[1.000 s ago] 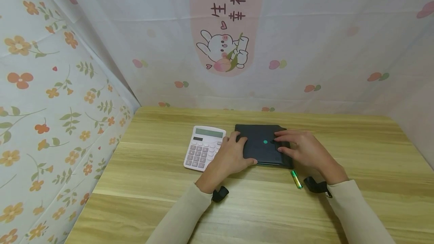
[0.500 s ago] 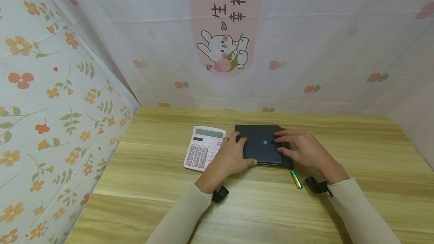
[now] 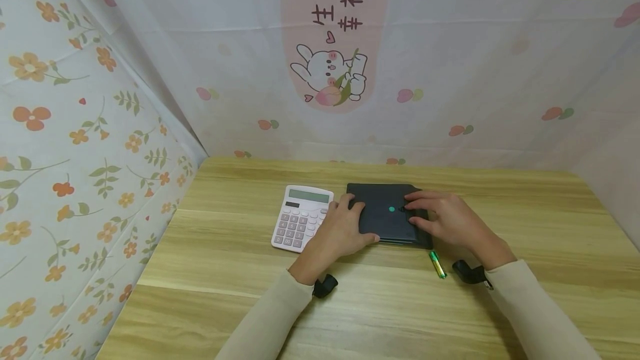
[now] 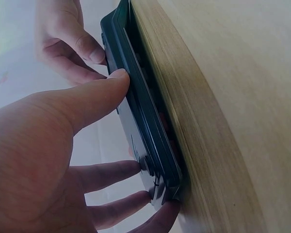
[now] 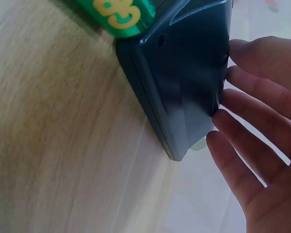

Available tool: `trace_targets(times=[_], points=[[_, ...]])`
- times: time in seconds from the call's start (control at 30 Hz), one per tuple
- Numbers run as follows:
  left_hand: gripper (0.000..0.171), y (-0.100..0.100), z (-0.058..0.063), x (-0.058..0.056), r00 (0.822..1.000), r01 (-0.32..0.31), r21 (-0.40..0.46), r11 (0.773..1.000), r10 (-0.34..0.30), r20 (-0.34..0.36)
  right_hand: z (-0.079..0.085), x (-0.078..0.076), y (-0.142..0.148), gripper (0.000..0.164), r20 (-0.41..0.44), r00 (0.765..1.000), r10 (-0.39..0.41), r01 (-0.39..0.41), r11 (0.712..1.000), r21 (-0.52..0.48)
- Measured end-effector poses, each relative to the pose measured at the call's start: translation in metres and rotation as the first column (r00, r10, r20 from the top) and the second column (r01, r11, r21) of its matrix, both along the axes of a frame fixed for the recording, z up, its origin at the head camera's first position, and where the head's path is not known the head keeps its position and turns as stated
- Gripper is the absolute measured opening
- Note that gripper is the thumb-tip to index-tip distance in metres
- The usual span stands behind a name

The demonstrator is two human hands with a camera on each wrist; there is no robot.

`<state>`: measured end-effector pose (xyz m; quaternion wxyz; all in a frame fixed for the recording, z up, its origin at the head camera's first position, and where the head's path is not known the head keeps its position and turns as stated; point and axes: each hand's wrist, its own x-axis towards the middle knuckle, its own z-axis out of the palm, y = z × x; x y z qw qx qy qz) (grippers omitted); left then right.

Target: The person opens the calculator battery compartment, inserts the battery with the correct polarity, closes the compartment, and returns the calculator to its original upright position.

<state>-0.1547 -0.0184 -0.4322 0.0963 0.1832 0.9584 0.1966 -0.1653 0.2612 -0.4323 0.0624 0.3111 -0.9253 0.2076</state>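
Note:
A dark calculator (image 3: 380,213) lies face down on the table, a green dot and a small battery-cover latch (image 3: 401,209) on its back. My left hand (image 3: 342,229) holds it at its left end, thumb on the near edge and fingers at the left edge. In the left wrist view the thumb (image 4: 117,80) lies along the calculator's side. From the right, my right hand (image 3: 447,218) touches the back near the latch with fingertips and thumb. Its fingers (image 5: 252,145) look fairly straight in the right wrist view. The spot under those fingertips is partly hidden.
A white calculator (image 3: 300,215) with grey keys lies face up on the left, partly behind my left hand. A green and gold battery (image 3: 438,264) lies near the dark calculator's near right corner. Printed cloth (image 3: 450,71) hangs behind the wooden table (image 3: 225,271).
My right wrist has shifted very slightly to the right while its fingertips stay near the latch. The left hand, calculators and battery look unchanged.

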Motion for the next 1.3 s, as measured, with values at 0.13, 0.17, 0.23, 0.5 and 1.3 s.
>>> trace_targets(times=[0.13,0.17,0.23,0.5,1.3], points=[[0.082,0.0001,-0.0007,-0.0008,1.0,0.001,-0.005,1.0,-0.001,-0.001,0.0007,0.0002,-0.0001,0.024,-0.001,1.0,-0.002,0.002,1.0,0.001],[0.082,0.0001,-0.0007,-0.0009,1.0,0.001,-0.007,1.0,-0.001,-0.002,0.0008,0.0004,-0.0001,0.024,-0.001,1.0,-0.002,0.002,1.0,-0.001],[0.082,0.0003,-0.0007,-0.0011,1.0,0.002,-0.008,1.0,-0.002,-0.001,0.001,0.0005,-0.0001,0.024,-0.002,1.0,-0.001,0.001,1.0,-0.005],[0.082,0.0006,-0.0004,-0.0009,1.0,0.002,-0.008,1.0,-0.003,-0.006,0.0014,0.0008,0.0005,0.025,0.01,1.0,-0.005,0.005,1.0,-0.009],[0.083,0.0006,-0.0008,-0.0006,1.0,0.003,-0.019,1.0,-0.003,-0.005,-0.0001,0.0005,0.001,0.024,0.023,1.0,-0.009,0.009,1.0,0.009]])
